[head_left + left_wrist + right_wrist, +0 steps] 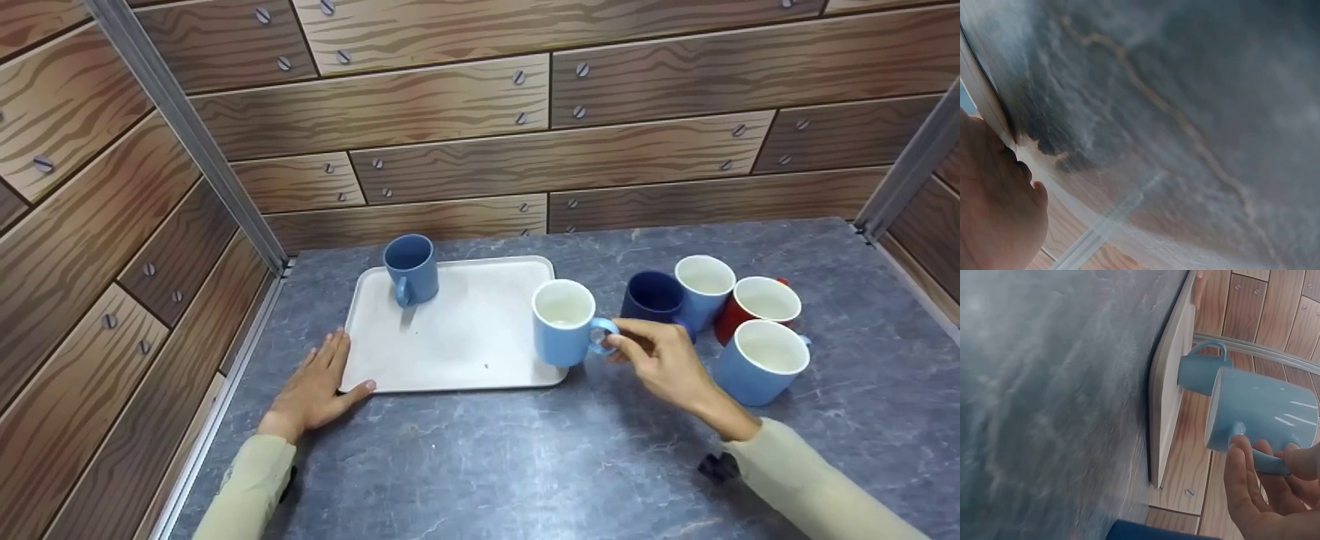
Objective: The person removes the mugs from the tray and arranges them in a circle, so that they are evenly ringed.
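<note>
The right hand [664,367] grips a light-blue mug [561,341] by its handle [1269,464]; the fingers [1235,475] are curled and closed in a pinch, with the thumb opposed. The mug is upright, white interior facing up, and is held just above the right end of the tray [465,337], its base clear of the surface. The left hand [315,390] lies against the tray's left edge, fingers straight and spread, thumb at the near left corner; it grasps nothing. A slate mug [424,279] stands upright in the tray's far left corner, handle toward the near side. The tray lies flat on the bench [450,465]. To its right, four upright mugs form a group: a navy mug [635,310] nearest the tray, a rear pale mug [697,309], a red mug [726,322] and a front pale mug [750,382].
</note>
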A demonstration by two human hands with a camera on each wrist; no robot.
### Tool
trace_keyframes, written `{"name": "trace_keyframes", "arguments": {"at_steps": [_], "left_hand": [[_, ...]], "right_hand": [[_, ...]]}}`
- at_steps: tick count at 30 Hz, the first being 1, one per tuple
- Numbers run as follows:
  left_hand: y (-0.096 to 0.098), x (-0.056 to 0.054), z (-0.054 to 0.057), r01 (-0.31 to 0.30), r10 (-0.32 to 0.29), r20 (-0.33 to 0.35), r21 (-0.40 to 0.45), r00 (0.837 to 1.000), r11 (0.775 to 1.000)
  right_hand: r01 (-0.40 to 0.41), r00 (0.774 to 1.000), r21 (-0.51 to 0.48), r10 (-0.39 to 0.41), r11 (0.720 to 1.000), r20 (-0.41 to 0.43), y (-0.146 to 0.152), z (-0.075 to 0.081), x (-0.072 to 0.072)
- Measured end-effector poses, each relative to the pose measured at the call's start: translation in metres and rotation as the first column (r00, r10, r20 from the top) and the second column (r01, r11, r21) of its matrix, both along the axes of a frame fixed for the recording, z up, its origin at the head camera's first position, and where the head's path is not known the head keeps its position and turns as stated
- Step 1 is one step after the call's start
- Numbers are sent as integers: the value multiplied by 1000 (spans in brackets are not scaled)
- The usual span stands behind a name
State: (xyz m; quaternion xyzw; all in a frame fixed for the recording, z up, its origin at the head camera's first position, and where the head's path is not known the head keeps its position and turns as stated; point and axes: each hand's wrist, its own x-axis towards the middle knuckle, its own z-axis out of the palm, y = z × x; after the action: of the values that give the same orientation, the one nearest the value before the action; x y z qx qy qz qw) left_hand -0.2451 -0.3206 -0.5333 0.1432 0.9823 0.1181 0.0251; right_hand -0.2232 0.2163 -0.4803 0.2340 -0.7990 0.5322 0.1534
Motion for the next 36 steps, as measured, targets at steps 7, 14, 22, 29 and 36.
{"name": "trace_keyframes", "arguments": {"at_steps": [7, 14, 22, 29, 36], "left_hand": [[0, 0, 0, 2, -2, 5, 0, 1000, 1000], [-1, 1, 1, -4, 4, 4, -7, 1000, 1000], [-1, 0, -1, -2, 2, 2, 6, 1000, 1000], [-1, 1, 0, -3, 3, 20, 4, 1000, 1000], [-1, 1, 0, 1, -1, 11, 2, 1000, 1000]], "right_hand": [[30, 999, 39, -28, 999, -42, 21, -3, 15], [95, 988, 109, -80, 990, -133, 42, -13, 22], [160, 979, 155, -137, 975, -150, 63, -21, 32], [242, 962, 234, -202, 942, -183, 76, -28, 40], [294, 951, 276, -252, 915, -179, 82, -31, 43]]}}
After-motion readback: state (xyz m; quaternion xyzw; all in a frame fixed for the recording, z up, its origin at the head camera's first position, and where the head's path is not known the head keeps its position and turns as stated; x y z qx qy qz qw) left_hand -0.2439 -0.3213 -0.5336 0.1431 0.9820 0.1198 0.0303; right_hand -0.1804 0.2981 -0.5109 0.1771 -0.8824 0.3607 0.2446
